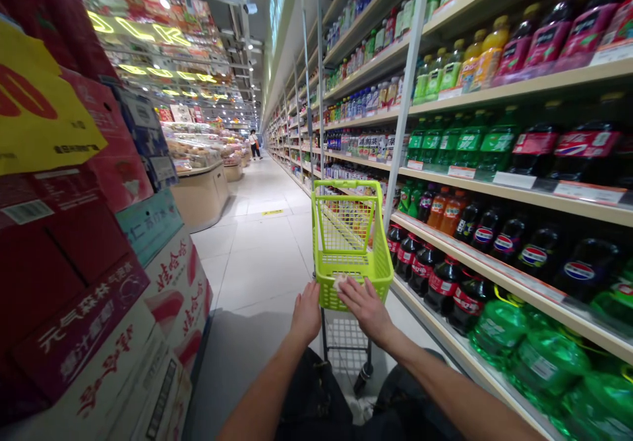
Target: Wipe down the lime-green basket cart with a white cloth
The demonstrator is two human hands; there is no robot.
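A lime-green shopping cart [376, 256] stands in a supermarket aisle just ahead of me, close to the drink shelves on the right. My left hand [306, 312] is closed on the near left edge of the cart's basket. My right hand [364, 306] lies on the near rim with its fingers stretched out flat, over a small pale item that I cannot make out. The basket looks otherwise bare inside.
Shelves of soda bottles [475, 230] line the right side, with green bottles [539, 362] lowest. Stacked red and white cartons [99, 296] with a yellow sign [39, 118] crowd the left. The tiled aisle floor [257, 250] runs ahead; a person [254, 143] stands far off.
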